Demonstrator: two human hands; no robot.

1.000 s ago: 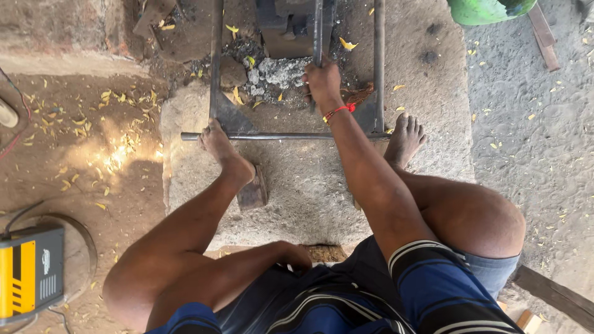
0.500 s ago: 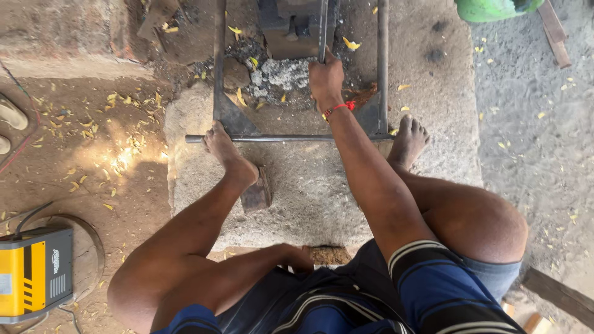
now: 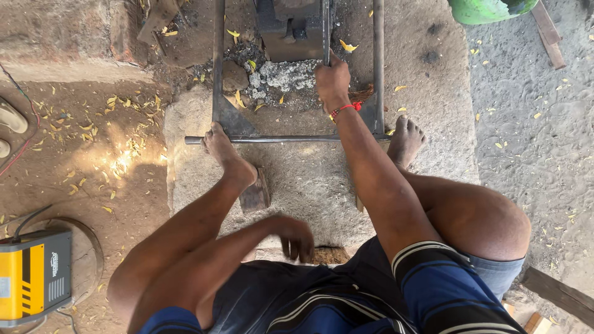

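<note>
I see my right hand (image 3: 332,79) clamped on a thin upright steel rod (image 3: 326,31); my left hand (image 3: 296,237) hangs loose, empty; the green plastic tub (image 3: 486,9) is cut off, contents hidden.

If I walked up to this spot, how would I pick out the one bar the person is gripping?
Find the big flat stone slab the person squats on; a dark metal frame lies across its far end. The right hand, with a red wrist string, closes on a thin upright bar just inside the frame's right rail. It is slimmer than both side rails.
</note>
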